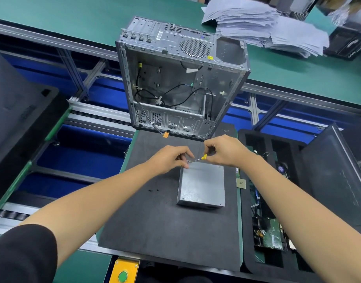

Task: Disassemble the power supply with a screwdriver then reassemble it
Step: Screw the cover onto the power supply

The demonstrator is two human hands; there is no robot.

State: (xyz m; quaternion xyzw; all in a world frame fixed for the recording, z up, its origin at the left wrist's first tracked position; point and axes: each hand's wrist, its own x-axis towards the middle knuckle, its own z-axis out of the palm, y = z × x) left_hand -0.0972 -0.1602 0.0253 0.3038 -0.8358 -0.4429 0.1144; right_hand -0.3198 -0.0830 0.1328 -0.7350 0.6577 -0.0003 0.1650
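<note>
R hand [224, 153] grips screwdriver [198, 159]; L hand [171, 159] pinches tip at PSU [202, 184] far-left corner. Likely seating/driving screw; next needs tip squarely engaged.

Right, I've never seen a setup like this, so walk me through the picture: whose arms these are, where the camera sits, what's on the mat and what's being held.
There is no machine here: these are a person's two bare arms, filmed by a camera worn on their head, looking down at a workbench. On the dark grey foam mat lies a flat grey metal power supply box. A few small black screws lie loose to its left. The right hand grips a thin screwdriver with a yellow handle, its tip at the box's far left corner. The left hand pinches near the tip, steadying it. Behind stands an open silver computer case.
</note>
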